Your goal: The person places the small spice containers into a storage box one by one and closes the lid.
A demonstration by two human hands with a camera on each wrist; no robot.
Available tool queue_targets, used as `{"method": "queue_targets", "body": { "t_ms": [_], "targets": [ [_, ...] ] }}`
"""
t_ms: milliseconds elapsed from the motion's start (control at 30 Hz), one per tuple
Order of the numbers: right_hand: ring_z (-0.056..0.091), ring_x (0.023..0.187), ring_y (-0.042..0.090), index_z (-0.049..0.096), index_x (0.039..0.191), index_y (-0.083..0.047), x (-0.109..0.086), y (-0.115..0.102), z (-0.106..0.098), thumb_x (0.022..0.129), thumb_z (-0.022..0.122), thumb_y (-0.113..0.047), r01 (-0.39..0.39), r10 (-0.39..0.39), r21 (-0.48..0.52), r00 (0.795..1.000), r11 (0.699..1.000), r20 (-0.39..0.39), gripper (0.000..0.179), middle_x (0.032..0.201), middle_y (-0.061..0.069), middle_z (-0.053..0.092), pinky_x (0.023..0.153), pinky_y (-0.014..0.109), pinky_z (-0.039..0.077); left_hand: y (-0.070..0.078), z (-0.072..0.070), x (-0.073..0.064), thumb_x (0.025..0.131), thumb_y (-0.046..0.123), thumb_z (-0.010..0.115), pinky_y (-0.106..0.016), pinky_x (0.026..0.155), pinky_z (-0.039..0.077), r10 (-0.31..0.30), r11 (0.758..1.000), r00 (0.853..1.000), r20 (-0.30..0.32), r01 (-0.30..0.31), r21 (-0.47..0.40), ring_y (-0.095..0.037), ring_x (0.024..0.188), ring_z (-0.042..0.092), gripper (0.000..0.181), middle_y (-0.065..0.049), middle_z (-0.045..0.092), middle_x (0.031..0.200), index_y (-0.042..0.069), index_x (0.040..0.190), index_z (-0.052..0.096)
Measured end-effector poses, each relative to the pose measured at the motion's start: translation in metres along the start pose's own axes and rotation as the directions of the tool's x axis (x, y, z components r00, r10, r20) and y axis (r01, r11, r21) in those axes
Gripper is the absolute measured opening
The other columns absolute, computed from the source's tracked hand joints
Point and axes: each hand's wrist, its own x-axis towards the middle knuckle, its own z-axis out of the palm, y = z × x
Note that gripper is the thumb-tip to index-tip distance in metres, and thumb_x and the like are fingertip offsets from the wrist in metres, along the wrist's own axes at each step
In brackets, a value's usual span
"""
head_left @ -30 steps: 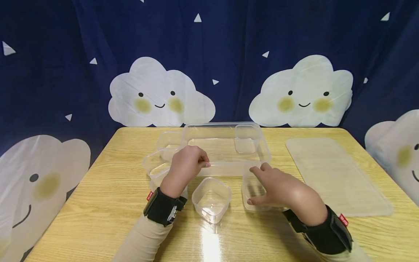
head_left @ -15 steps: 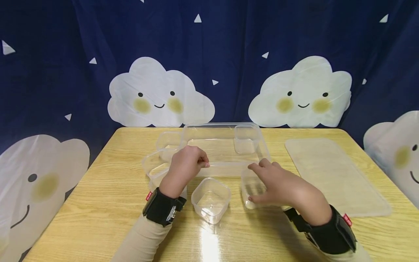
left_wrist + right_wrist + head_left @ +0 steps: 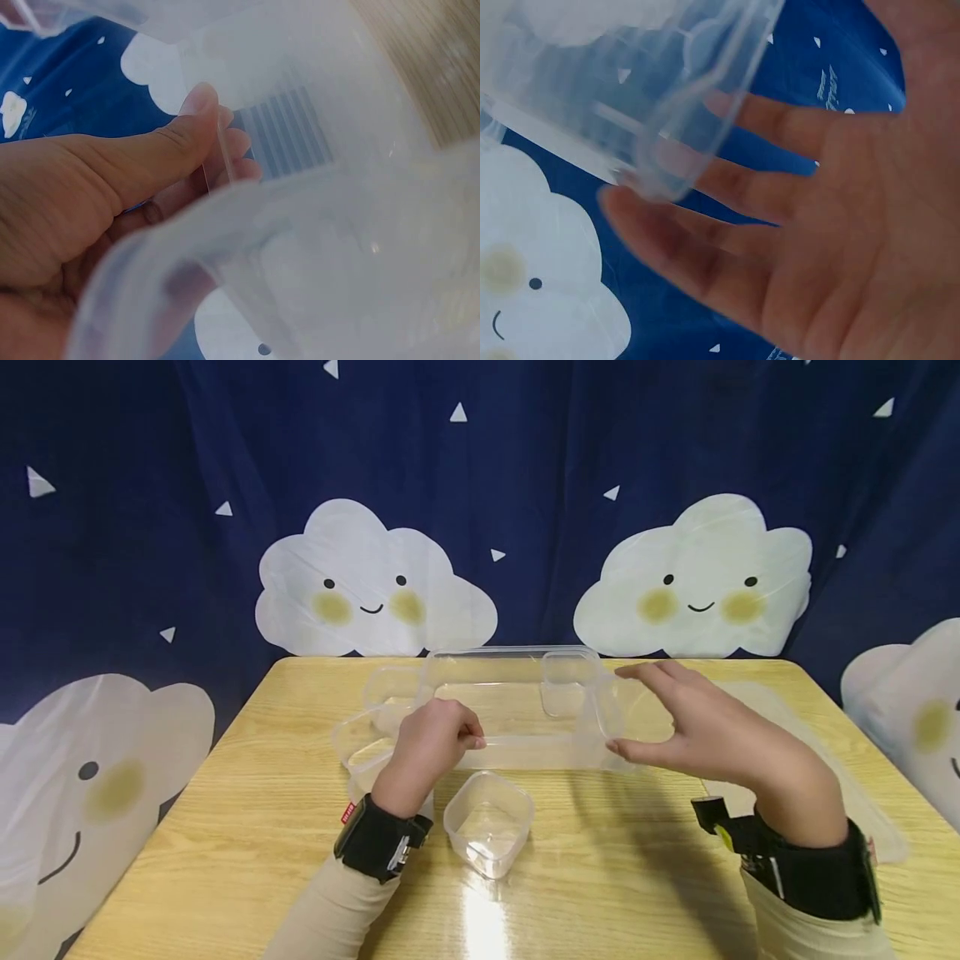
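Note:
My right hand (image 3: 697,718) holds a small clear plastic container (image 3: 633,710) between thumb and fingers, raised at the right end of a large clear plastic container (image 3: 480,753). In the right wrist view the small container's ribbed wall (image 3: 592,82) sits against the fingers. My left hand (image 3: 435,731) is at the large container's near rim; in the left wrist view its thumb and fingers pinch a thin clear edge (image 3: 225,146). Another small container (image 3: 567,693) stands inside the large one, toward its right. A squarish small container (image 3: 489,827) stands on the table before my hands.
Several more clear containers, among them a rear one (image 3: 390,681) and a nearer one (image 3: 356,739), stand left of the large container, partly behind my left hand. A flat translucent lid (image 3: 832,777) lies at the table's right, partly behind my right arm.
My right hand has lifted the small container off the table in front and carried it up and rightward to the large container's right end. My left hand has stayed in place.

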Motion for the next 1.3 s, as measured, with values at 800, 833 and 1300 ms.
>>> {"method": "queue_targets", "body": {
  "t_ms": [800, 833, 1300],
  "targets": [
    [0.050, 0.120, 0.044, 0.057, 0.126, -0.001, 0.050, 0.014, 0.057, 0.079, 0.084, -0.034, 0.062, -0.077, -0.075, 0.973, 0.995, -0.216, 0.064, 0.131, 0.020, 0.056, 0.089, 0.061, 0.048, -0.001, 0.001, 0.001, 0.084, 0.025, 0.084, -0.034, 0.061, 0.053, 0.005, 1.000, 1.000, -0.019, -0.005, 0.007, -0.013, 0.074, 0.068, 0.008, 0.007, 0.073, 0.081, 0.020, 0.079, 0.080],
    [0.051, 0.118, 0.043, 0.058, 0.123, -0.001, 0.051, 0.015, 0.058, 0.079, 0.084, -0.034, 0.059, -0.073, -0.073, 0.974, 0.996, -0.215, 0.061, 0.127, 0.018, 0.058, 0.087, 0.060, 0.049, -0.002, 0.001, 0.001, 0.084, 0.025, 0.084, -0.034, 0.061, 0.053, 0.005, 1.000, 1.000, -0.019, -0.005, 0.006, -0.013, 0.074, 0.068, 0.008, 0.007, 0.073, 0.081, 0.020, 0.079, 0.080],
    [0.052, 0.119, 0.052, 0.061, 0.084, -0.013, 0.052, 0.020, 0.062, 0.085, 0.081, -0.038, 0.005, -0.010, -0.059, 0.996, 0.998, -0.084, 0.032, 0.147, 0.030, 0.048, 0.072, 0.058, 0.051, -0.001, 0.001, 0.000, 0.084, 0.025, 0.084, -0.033, 0.062, 0.054, 0.009, 1.000, 1.000, -0.021, -0.008, 0.010, -0.013, 0.075, 0.068, 0.007, 0.007, 0.073, 0.082, 0.020, 0.080, 0.081]
  ]
}}
